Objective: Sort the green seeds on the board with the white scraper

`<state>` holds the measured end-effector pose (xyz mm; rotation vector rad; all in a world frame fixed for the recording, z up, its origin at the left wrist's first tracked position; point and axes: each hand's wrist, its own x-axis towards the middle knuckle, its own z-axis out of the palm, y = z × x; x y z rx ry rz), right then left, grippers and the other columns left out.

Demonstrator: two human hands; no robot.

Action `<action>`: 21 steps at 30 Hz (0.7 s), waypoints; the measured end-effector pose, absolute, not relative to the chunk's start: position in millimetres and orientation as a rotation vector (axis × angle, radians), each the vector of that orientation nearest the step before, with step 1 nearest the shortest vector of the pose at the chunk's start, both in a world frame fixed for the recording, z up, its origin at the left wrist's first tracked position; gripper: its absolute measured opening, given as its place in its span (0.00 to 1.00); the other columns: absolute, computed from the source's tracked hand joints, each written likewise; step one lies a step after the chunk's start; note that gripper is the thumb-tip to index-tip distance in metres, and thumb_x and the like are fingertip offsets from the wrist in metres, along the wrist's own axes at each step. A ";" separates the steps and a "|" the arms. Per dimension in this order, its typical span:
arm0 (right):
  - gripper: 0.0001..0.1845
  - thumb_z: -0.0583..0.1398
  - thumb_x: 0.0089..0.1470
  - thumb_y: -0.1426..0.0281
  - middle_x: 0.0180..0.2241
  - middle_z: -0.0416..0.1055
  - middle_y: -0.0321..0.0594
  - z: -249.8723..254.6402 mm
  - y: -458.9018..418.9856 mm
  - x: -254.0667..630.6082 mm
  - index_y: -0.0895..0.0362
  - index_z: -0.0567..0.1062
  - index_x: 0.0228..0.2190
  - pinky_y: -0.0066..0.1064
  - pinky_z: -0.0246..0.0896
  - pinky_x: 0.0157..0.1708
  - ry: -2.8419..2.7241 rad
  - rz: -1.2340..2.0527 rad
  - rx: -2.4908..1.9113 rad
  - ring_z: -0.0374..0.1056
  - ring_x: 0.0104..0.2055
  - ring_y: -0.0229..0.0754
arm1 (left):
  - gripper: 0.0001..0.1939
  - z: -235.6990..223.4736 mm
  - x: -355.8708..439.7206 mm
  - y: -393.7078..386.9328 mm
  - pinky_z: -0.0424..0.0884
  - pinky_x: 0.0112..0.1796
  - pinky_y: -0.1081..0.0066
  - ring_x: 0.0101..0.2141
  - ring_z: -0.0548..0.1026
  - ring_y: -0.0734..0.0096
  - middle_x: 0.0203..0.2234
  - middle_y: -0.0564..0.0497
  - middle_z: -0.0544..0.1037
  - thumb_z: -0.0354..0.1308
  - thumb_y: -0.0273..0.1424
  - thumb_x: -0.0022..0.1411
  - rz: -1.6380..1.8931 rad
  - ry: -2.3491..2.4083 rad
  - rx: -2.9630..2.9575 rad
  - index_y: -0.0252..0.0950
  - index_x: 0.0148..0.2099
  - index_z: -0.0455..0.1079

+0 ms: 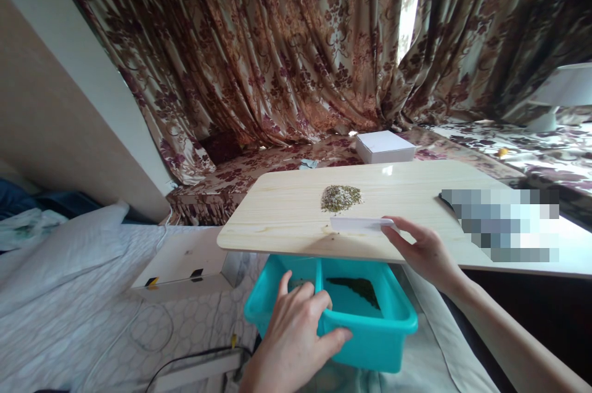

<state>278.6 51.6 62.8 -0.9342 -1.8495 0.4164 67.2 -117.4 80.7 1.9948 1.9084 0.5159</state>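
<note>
My right hand (420,251) pinches one end of a thin white strip (356,224), its edge on or just above the light wooden tabletop (272,208). Beyond the strip lies a small heap of mixed green and white beans or grains (341,197), with a few loose ones nearby. Below the table's near edge is a turquoise two-compartment bin (370,337). Over its near rim my left hand (300,325) is closed, fingers inside and thumb on the front wall. Small dark green grains (358,288) lie in the right compartment; the left compartment is partly hidden by my fingers.
A blurred-out object (504,220) lies on the table's right side. Behind the table sits a white box (386,146) before patterned curtains (300,41). At left, a white carton (189,263), a pillow (69,239) and cables are on the bed. A lamp (564,91) stands far right.
</note>
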 end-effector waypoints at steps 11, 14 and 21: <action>0.15 0.59 0.53 0.58 0.29 0.79 0.40 67.9 42.3 278.7 0.56 0.78 0.30 0.30 0.69 0.30 -1.808 0.504 -0.916 0.74 0.31 0.44 | 0.10 79.3 65.5 -117.5 0.42 0.61 0.46 0.40 0.72 0.67 0.30 0.57 0.68 0.61 0.40 0.57 0.524 1.907 2.010 0.41 0.33 0.66; 0.16 0.59 0.52 0.56 0.28 0.78 0.39 69.5 38.2 279.7 0.56 0.78 0.29 0.29 0.69 0.30 -1.827 0.578 -0.900 0.73 0.30 0.44 | 0.09 79.4 65.9 -117.8 0.42 0.61 0.46 0.39 0.72 0.67 0.30 0.57 0.68 0.61 0.40 0.56 0.523 1.914 2.017 0.41 0.33 0.66; 0.22 0.62 0.48 0.50 0.29 0.79 0.41 62.4 45.4 281.8 0.55 0.80 0.32 0.31 0.71 0.32 -1.699 0.838 -0.871 0.74 0.33 0.46 | 0.10 81.0 65.9 -116.9 0.41 0.61 0.46 0.40 0.72 0.68 0.30 0.57 0.68 0.61 0.40 0.56 0.509 1.915 2.010 0.41 0.33 0.66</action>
